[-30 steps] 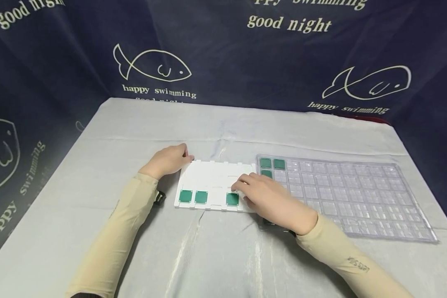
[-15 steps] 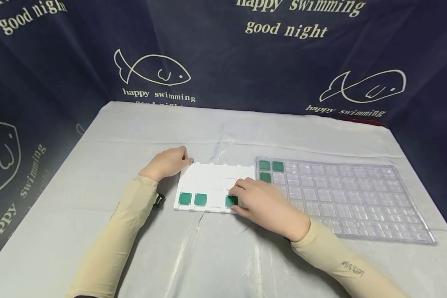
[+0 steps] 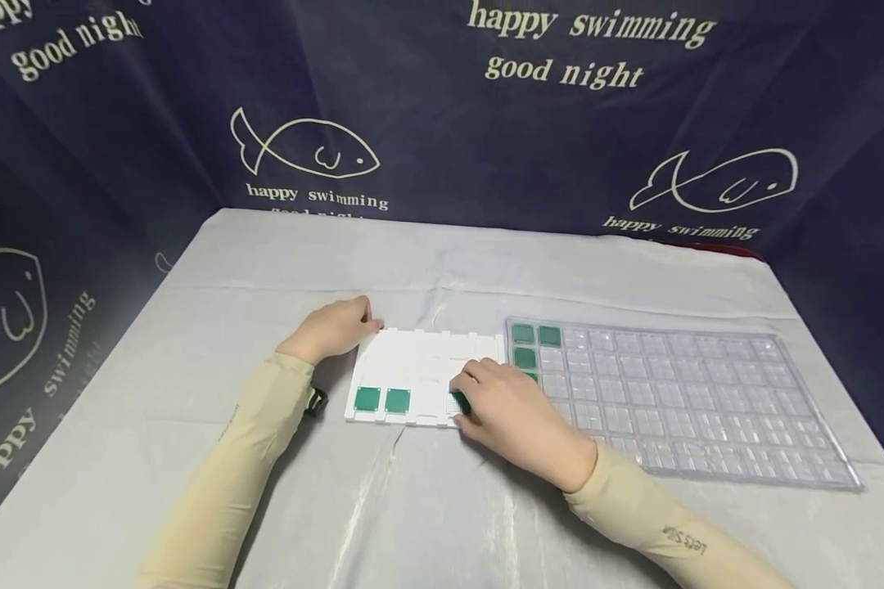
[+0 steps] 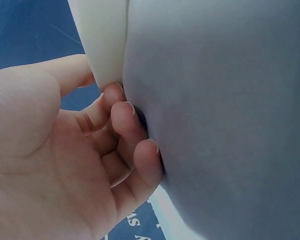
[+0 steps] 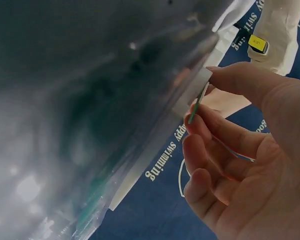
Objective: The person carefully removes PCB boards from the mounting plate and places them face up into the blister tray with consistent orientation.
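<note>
the left hand [image 3: 333, 329] rests curled at the far left corner of the flat white plastic holder board [image 3: 420, 360], its fingertips [image 4: 121, 106] pressed against the board's edge and the grey cloth on the bench [image 3: 442, 507]; it steadies the board and grips nothing else. 2 green square chips [image 3: 382, 399] lie side by side in the board's near row. just right of them, the right hand [image 3: 511, 409] has its grip closed on a 3rd green square chip [image 3: 460, 402], pinched thin-edge between thumb and fingers [image 5: 210, 117] at the board's near right edge, tilted up from its seat. further right, touching the board, lies the clear plastic compartment tray [image 3: 707, 409]; at least 3 green chips [image 3: 524, 334] sit in its far left pockets, and most pockets look unfilled. judged from this, the sorting is at an early stage. the dark blue backdrop reads "happy swimming" and "good night"; the right sleeve has small lettering, too small to be sure of.
</note>
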A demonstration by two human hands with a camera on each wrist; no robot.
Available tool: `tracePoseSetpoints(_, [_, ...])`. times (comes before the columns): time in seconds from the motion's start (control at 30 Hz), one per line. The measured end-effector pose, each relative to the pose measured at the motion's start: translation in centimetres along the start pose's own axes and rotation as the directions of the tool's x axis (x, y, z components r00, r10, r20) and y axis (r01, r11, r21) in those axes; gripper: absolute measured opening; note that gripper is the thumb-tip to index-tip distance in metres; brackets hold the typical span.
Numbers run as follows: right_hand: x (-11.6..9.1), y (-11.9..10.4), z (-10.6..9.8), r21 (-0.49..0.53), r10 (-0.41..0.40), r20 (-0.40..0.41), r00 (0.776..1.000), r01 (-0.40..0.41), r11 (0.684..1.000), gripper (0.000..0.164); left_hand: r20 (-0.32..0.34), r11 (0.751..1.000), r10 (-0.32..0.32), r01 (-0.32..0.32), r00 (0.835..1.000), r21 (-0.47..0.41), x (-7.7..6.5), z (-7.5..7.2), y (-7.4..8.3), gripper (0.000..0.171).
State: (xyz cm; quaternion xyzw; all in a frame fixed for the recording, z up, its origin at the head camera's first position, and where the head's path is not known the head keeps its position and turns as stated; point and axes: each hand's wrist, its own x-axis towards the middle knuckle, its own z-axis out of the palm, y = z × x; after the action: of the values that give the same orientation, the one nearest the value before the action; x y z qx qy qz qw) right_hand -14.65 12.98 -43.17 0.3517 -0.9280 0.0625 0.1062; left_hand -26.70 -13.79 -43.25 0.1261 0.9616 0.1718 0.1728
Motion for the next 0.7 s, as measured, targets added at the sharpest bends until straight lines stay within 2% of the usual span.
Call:
tracePoseSetpoints(0.2, [0.1,0.2,-0.6,0.029,0.033,-0.040,0.999,-0.031,0.999,0.026,-0.002,1.000,0.001,-0.001,1.000,-0.007,-0.3,-0.1,0.0,0.030])
tracePoseSetpoints(0.33, [0.2,0.9,-1.8,0.100,0.088,-0.054,0.995,-0.083,0.991,0.026,-0.005,1.000,0.005,-0.005,1.000,-0.006,-0.3,0.0,0.0,0.031])
tracePoseSetpoints(0.47, [0.3,2.1,-3.6,0.187,0.170,-0.038,0.985,-0.160,0.969,0.028,-0.012,1.000,0.010,-0.010,1.000,-0.006,-0.4,0.0,-0.1,0.030])
tracePoseSetpoints(0.7, [-0.6,4.9,-5.6,0.247,0.265,0.024,0.964,-0.263,0.933,0.035,-0.007,1.000,0.008,-0.008,1.000,-0.021,-0.4,0.1,-0.1,0.030])
